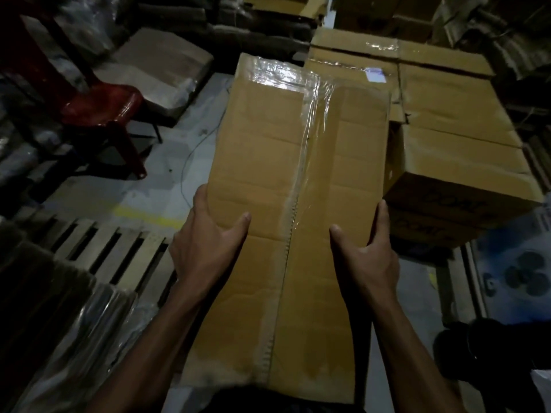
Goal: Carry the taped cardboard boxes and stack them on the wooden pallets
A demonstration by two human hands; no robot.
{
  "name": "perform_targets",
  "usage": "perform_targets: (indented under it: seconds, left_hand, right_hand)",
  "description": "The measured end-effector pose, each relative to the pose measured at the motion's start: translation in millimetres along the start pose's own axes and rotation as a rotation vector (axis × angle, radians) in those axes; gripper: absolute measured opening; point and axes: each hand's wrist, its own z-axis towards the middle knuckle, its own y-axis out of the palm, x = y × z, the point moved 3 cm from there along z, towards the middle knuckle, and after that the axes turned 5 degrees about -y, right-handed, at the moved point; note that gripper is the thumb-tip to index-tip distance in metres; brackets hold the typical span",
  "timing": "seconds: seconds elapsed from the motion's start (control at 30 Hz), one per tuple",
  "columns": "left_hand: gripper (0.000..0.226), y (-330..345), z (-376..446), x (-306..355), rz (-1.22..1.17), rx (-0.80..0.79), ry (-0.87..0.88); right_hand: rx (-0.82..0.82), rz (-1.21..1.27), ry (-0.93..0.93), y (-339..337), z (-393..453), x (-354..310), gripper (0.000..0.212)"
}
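— Cardboard, brown, long: box [295, 180] held out in front at chest height, above the floor [185, 162], clear tape [301, 162] down the middle seam and across the far end.

— Grip?

— Left hand [205, 242] clamped on the left edge, thumb lying on the top face, fingers wrapped down the side out of sight. Right hand [369, 248] likewise on the right edge, thumb on top, fingers curled over the side.

— Any writing?

— None readable on the held box. Dark printed letters on the side of the stacked boxes [447, 162] to the right, too dim to make out. Small pale label [375, 75] on a far box top, unreadable.

— Surroundings?

— Stacked boxes just beside the held box on the right, also taped. Wooden pallet [110, 254] low at left, slats bare. Red plastic chair [98, 114] at upper left, flat brown package [158, 73] behind it. Plastic-wrapped bundle [68, 329] at lower left, overlapping the pallet's near corner. Thin wire [196, 150] trailing across the pale floor.
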Motion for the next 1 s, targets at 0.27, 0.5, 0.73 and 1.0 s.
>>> perform_targets:
  seconds: [0.27,0.5,0.73,1.0]
  left_hand:
    - [0.086,71.3,138.1,50.5,0.06,-0.014,0.017]
    - [0.084,116.4,254.0,119.4,0.068,0.004,0.03]
    - [0.086,151.2,335.3,181.6,0.042,-0.054,0.098]
    - [0.083,218.9,439.0,231.7,-0.006,-0.21,0.261]
  right_hand:
    - [0.0,0.02,0.038,50.7,148.4,-12.6,0.098]
    - [-0.012,0.079,0.042,65.2,285.2,-48.9,0.098]
    - [0.061,0.096,0.117,65.8,371.0,-67.0,0.099]
    - [0.264,0.081,0.263,82.9,446.2,-75.3,0.104]
